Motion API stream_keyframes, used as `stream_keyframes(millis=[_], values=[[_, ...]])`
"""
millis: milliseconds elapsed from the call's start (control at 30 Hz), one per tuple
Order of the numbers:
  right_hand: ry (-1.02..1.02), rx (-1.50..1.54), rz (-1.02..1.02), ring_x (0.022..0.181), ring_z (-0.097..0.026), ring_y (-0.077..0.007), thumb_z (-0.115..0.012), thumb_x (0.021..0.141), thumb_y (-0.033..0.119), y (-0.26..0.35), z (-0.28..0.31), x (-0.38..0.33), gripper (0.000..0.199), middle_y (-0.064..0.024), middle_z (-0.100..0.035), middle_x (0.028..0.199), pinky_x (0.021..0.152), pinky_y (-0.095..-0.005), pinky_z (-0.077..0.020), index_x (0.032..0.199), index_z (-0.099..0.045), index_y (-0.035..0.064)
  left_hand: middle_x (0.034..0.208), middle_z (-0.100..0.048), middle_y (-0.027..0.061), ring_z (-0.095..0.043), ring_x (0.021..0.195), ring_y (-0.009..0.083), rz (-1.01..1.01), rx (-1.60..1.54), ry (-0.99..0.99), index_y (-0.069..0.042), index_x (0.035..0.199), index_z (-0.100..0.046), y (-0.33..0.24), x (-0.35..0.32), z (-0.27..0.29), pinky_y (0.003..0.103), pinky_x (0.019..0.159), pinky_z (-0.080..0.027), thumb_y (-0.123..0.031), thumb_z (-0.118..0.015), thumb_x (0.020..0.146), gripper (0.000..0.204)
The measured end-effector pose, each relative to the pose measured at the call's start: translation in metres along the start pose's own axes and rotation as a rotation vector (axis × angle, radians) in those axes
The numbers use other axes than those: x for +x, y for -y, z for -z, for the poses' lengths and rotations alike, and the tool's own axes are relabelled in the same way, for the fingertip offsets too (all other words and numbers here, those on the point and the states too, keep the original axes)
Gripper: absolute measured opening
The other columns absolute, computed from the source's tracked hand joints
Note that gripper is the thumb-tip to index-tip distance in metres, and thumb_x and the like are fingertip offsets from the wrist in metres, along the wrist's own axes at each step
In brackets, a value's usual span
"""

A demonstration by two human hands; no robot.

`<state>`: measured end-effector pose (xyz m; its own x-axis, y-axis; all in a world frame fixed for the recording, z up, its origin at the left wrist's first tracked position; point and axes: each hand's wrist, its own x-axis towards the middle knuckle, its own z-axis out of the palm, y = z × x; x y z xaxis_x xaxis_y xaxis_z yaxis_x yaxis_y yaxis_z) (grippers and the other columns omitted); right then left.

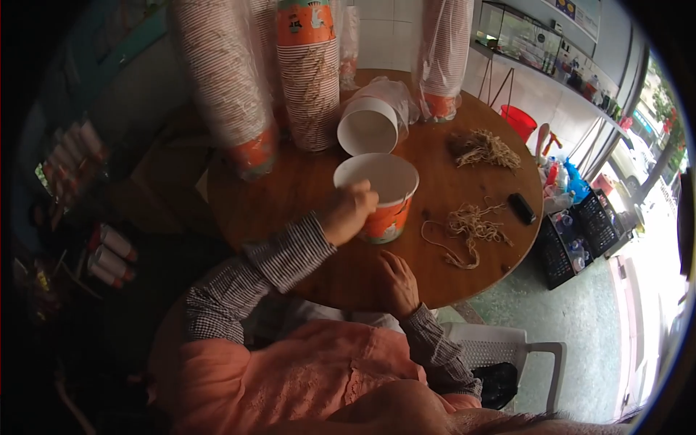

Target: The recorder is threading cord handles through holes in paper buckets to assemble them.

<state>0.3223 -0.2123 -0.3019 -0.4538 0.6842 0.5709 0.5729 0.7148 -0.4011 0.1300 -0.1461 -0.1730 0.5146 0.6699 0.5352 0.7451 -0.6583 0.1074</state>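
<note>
A large paper bucket (387,223), white inside with an orange printed outside, stands upright on the round wooden table (312,210) in front of me. My left hand (351,213) is closed at its near left side, with the fingers overlapping the rim. What those fingers hold, if anything, is hidden. My right hand (399,284) lies at the table's near edge, below the bucket, its fingers stretched out and nothing seen in them. Behind the upright bucket, a second white-lined paper bucket (367,127) lies tipped with its mouth toward me, clear plastic wrap (395,98) around its back.
Tall stacks of nested buckets stand at the back: a plastic-wrapped one (217,80), an unwrapped one (310,94) and another wrapped one (441,65). Tangled twine (475,226), a twine bundle (487,149) and a black object (521,208) lie right. A plastic chair (493,344) stands near right.
</note>
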Motion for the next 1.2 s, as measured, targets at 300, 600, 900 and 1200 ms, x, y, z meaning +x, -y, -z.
stream_keyframes(millis=[300,600,900,1200], values=[[-0.046,0.134,-0.074,0.102,-0.056,-0.0344,-0.062,0.08,0.006,0.0,0.009,0.006,0.029,-0.0155,-0.058,0.112,0.087,-0.0403,-0.0474,0.109,-0.058,0.0015,0.088,-0.066,0.0057,-0.064,0.077,0.0144,0.321,-1.05,-0.434,0.003,0.1,-0.064,0.101,0.11,0.114,0.025,0.071,-0.053,-0.014,-0.064,0.089,0.02],[-0.015,0.204,-0.138,0.099,-0.058,-0.0348,-0.062,0.082,0.006,0.005,0.004,0.008,0.021,-0.0162,-0.061,0.108,0.086,-0.0403,-0.0482,0.103,-0.061,0.0002,0.09,-0.065,0.0137,-0.068,0.075,0.0243,0.116,-1.12,-1.022,0.005,0.095,-0.055,0.233,0.252,0.142,0.033,0.071,-0.059,-0.005,-0.06,0.09,0.012],[0.028,0.234,-0.15,0.098,-0.058,-0.0324,-0.063,0.082,0.006,0.001,0.004,0.008,0.022,-0.0145,-0.061,0.108,0.085,-0.0386,-0.0486,0.103,-0.062,0.0009,0.129,-0.056,-0.0049,-0.045,0.125,0.0092,0.422,-1.243,-1.027,-0.02,0.13,-0.048,0.29,0.313,0.112,0.056,0.113,-0.005,-0.04,-0.037,0.1,0.037],[0.062,0.268,-0.181,0.101,-0.058,-0.0314,-0.063,0.082,0.006,-0.002,0.008,0.012,0.024,-0.0136,-0.06,0.111,0.087,-0.038,-0.0482,0.105,-0.062,0.0008,0.112,-0.06,0.0205,-0.064,0.099,0.0286,0.443,-1.022,-0.852,0.008,0.116,-0.051,0.267,0.285,0.105,0.036,0.088,-0.057,-0.023,-0.051,0.097,0.036]])
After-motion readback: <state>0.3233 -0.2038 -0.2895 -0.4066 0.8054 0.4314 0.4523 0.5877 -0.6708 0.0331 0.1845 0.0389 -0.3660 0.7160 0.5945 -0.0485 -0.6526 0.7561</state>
